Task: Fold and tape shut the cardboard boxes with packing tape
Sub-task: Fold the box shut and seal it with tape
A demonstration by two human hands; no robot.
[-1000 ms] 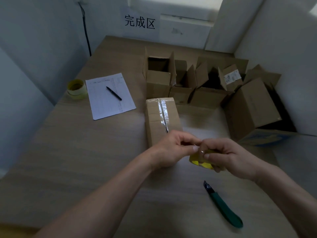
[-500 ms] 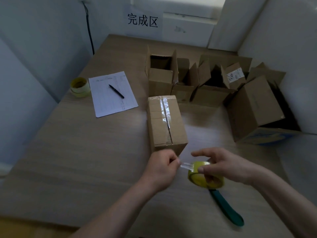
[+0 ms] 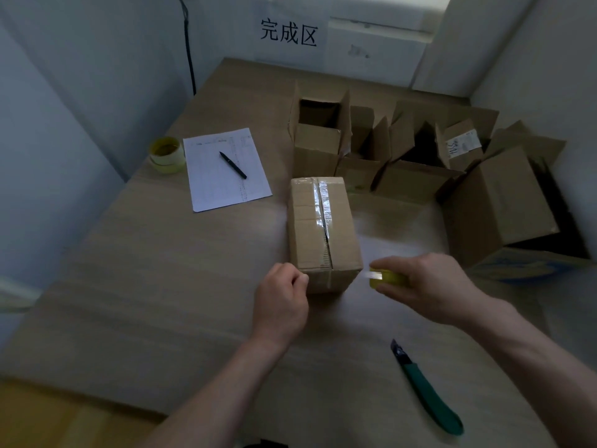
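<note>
I note the tabletop (image 3: 155,286), a pale wood surface that carries everything. At its far right stands a cluster of open cardboard boxes (image 3: 403,156), flaps up, with 1 larger box (image 3: 497,205) tipped on its side. The closed box (image 3: 323,231) sits at the centre, its top seam taped along the far part, the near part of the seam bare. A sheet of paper (image 3: 223,176) lies far left with a pen (image 3: 233,165) on it and a spare tape roll (image 3: 166,155) just beside it. My left hand (image 3: 281,305) is at the box's near left corner, fingers curled together; I cannot tell whether they pinch the tape end. My right hand (image 3: 426,286) has its fingers clamped on the yellow tape roll (image 3: 386,279), just beside the box's near right corner. A green utility knife (image 3: 426,389) lies near my right forearm.
</note>
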